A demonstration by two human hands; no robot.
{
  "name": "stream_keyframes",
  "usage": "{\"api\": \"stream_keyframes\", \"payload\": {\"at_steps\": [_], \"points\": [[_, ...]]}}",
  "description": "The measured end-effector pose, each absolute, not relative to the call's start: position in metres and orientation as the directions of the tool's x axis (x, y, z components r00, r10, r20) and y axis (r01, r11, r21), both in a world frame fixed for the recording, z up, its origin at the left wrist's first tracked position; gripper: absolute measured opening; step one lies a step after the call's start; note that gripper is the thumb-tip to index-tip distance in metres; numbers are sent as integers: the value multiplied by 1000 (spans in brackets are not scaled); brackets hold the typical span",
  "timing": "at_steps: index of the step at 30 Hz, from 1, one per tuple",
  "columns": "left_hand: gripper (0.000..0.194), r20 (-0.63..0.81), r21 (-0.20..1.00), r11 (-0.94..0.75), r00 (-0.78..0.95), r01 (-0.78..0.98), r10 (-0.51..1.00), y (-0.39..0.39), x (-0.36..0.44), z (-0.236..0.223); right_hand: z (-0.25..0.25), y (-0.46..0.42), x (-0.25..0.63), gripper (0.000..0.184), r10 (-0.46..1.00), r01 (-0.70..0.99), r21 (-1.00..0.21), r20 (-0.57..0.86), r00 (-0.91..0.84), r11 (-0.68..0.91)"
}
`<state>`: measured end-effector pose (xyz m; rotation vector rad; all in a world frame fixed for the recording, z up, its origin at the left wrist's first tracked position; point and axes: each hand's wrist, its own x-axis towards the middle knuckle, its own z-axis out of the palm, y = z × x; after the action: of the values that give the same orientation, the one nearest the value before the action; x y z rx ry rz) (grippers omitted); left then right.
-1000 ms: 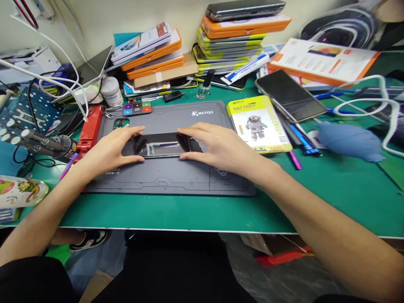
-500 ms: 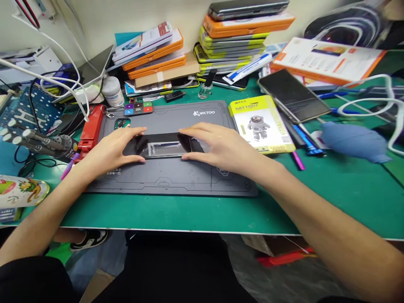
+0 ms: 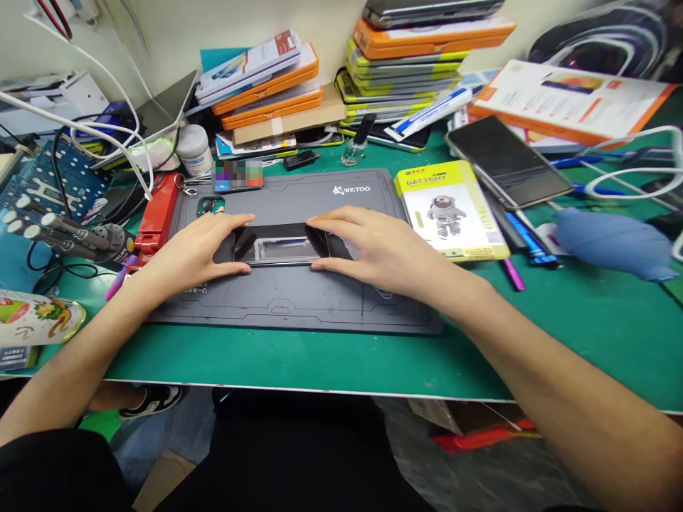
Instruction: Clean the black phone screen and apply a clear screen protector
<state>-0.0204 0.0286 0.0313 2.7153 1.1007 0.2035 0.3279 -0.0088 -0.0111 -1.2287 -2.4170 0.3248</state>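
A dark, glossy smartphone (image 3: pixel 282 247) lies lengthwise on the grey work mat (image 3: pixel 299 302), its screen reflecting a bright patch. Around its left end, my left hand (image 3: pixel 205 249) grips the long edges, thumb at the near side and fingers at the far side. My right hand (image 3: pixel 368 245) clasps the right end the same way. Both ends of the phone are partly hidden by the hands. Just right of the mat is a yellow and white battery pack (image 3: pixel 451 213) with an astronaut picture.
A red clamp-like tool (image 3: pixel 157 213) and a screwdriver holder (image 3: pixel 109 242) stand left. Boxes (image 3: pixel 272 85) are stacked behind. To the right lie another phone (image 3: pixel 509 160) and a blue air blower (image 3: pixel 613 242). The green table's front edge (image 3: pixel 320 391) runs close to my body.
The whole view has shifted slightly, so the bench things appear a little further right. Both hands keep the same hold on the phone.
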Motion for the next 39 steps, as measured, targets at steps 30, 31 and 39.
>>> {"api": "stream_keyframes", "payload": {"at_steps": [30,31,39], "points": [[83,-3,255,-683,706,685,708,31,-21,35,-10,-8,328,60,799,715,-357,252,-546,601],[84,-3,259,-682,706,684,708,31,-22,35,-10,-8,328,61,799,715,-358,253,-546,601],[82,-8,265,-678,705,686,709,31,-20,37,-9,-9,327,60,802,719,-356,245,-545,597]]}}
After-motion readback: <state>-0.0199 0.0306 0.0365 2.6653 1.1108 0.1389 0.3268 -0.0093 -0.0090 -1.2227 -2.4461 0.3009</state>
